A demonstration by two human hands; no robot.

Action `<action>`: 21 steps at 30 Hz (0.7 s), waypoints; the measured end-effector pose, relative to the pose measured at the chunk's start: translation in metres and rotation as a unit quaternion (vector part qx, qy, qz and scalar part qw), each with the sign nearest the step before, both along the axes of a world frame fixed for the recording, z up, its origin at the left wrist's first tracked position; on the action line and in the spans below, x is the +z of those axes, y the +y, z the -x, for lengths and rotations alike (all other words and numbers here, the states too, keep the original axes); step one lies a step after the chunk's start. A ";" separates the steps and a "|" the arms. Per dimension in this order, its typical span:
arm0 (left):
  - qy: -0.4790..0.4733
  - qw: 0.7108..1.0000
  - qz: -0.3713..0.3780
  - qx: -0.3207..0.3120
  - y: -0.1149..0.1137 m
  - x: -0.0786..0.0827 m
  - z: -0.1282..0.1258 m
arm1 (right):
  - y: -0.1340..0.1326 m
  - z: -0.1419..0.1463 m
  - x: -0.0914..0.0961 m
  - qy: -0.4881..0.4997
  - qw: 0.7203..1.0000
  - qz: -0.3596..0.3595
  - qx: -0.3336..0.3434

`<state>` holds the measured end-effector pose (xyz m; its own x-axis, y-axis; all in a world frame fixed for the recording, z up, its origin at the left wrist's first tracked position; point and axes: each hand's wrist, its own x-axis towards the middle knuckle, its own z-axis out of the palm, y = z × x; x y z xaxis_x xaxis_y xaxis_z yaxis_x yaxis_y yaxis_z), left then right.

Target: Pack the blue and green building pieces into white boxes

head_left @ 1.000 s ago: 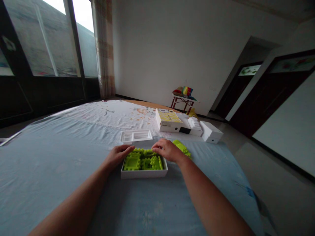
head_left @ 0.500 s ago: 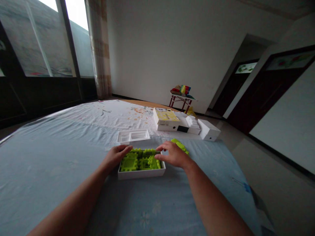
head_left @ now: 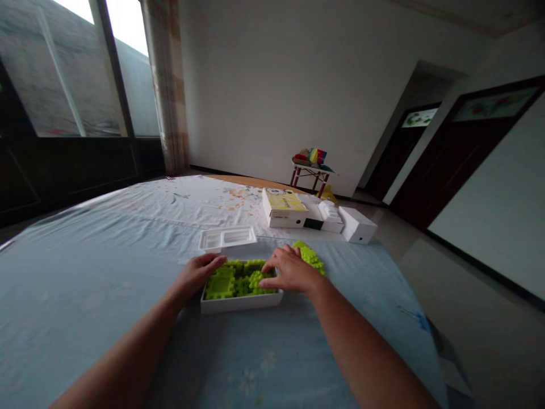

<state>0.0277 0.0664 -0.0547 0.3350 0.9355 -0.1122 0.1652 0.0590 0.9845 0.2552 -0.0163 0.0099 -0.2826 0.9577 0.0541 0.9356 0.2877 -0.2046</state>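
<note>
Bright green toothed plastic pieces (head_left: 220,283) fill a shallow white box (head_left: 240,305) in front of me. My left hand (head_left: 196,276) grips the box's left side, thumb lying along the rim. Over the right end, my right hand (head_left: 292,270) has its thumb and fingers closed on a green toothed piece (head_left: 256,280), which tilts above the others. The fingertips partly hide this piece. More green pieces (head_left: 310,257) lie on the cloth just beyond my right hand.
Behind the box lies a white plastic tray (head_left: 227,237). Farther back stand a yellow-and-white carton (head_left: 285,207) and a white box (head_left: 357,225), with other white packaging between them. A pale blue flowered cloth (head_left: 128,272) covers the table, whose edge curves down on the right.
My right hand has moved slightly left and down over the box, and the green piece at its fingertips has shifted with it. My left hand stays at the box's left side.
</note>
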 end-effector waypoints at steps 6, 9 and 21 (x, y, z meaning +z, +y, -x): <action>-0.001 1.000 0.001 0.002 -0.003 0.001 0.000 | -0.002 0.003 0.002 0.007 0.999 0.038 0.017; 0.003 1.000 -0.009 0.008 -0.004 0.002 0.000 | -0.002 0.004 0.002 -0.004 0.999 0.052 0.015; 0.021 0.999 -0.034 0.003 -0.002 0.000 0.001 | -0.001 0.020 -0.005 0.066 0.997 0.036 -0.001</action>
